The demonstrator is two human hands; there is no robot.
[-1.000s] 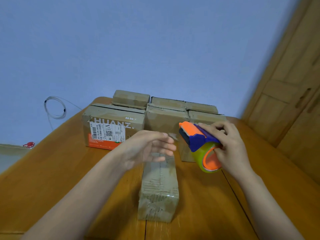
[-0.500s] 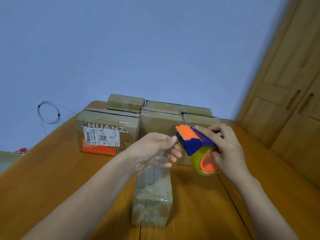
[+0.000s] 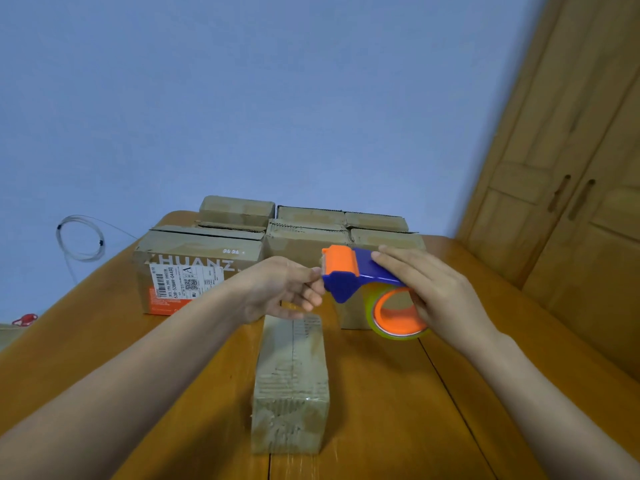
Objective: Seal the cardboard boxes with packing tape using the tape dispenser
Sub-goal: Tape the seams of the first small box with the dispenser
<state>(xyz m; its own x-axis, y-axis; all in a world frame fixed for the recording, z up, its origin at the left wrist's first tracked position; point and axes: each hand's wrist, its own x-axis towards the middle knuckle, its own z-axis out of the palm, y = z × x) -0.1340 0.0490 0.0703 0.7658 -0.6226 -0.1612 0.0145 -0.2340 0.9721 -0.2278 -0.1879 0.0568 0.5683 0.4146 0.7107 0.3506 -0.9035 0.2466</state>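
Observation:
A long narrow cardboard box (image 3: pixel 291 379) lies on the wooden table (image 3: pixel 381 410), pointing away from me, with clear tape over its near end. Above its far end my right hand (image 3: pixel 440 299) grips a blue and orange tape dispenser (image 3: pixel 360 282) that carries a yellowish tape roll (image 3: pixel 394 315). My left hand (image 3: pixel 284 289) reaches the dispenser's orange front, fingertips pinching at its mouth where the tape end sits; the tape itself is too clear to make out.
Several cardboard boxes (image 3: pixel 199 268) stand in a cluster at the table's far end, one with a white label. A coiled cable (image 3: pixel 81 237) hangs on the blue wall at left. Wooden cabinet doors (image 3: pixel 571 209) rise at right.
My left hand has moved right from above the narrow box to the dispenser's front. My right hand has tipped the dispenser more level.

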